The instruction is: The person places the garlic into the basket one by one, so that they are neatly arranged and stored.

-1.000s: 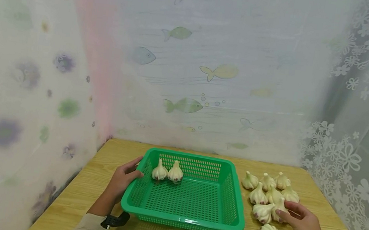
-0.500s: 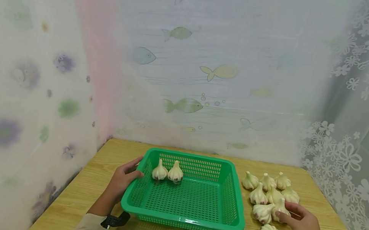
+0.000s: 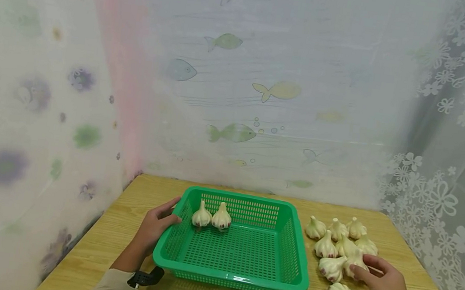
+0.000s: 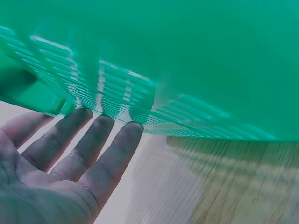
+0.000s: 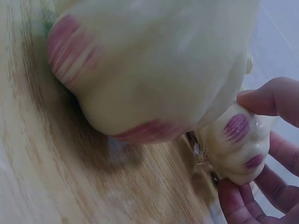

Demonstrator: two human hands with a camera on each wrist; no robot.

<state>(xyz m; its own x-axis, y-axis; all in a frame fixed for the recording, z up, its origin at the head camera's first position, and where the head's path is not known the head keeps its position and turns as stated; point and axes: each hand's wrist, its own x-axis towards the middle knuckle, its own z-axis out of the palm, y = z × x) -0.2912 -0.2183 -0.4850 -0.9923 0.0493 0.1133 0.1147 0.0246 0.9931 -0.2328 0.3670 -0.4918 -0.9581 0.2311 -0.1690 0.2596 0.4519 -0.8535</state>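
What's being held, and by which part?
The right hand pinches a garlic bulb by its rounded body; the left hand holds the basket by its left rim.

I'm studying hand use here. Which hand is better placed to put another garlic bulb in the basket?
Probably the right hand: it grips a garlic bulb, while the left hand touches the basket on the side away from that bulb.

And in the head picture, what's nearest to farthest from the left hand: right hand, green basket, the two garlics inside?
1. Green basket: left hand touches its left side.
2. Left garlic: inside, back left.
3. Right garlic: inside, just beside it.
4. Right hand: far right, outside.
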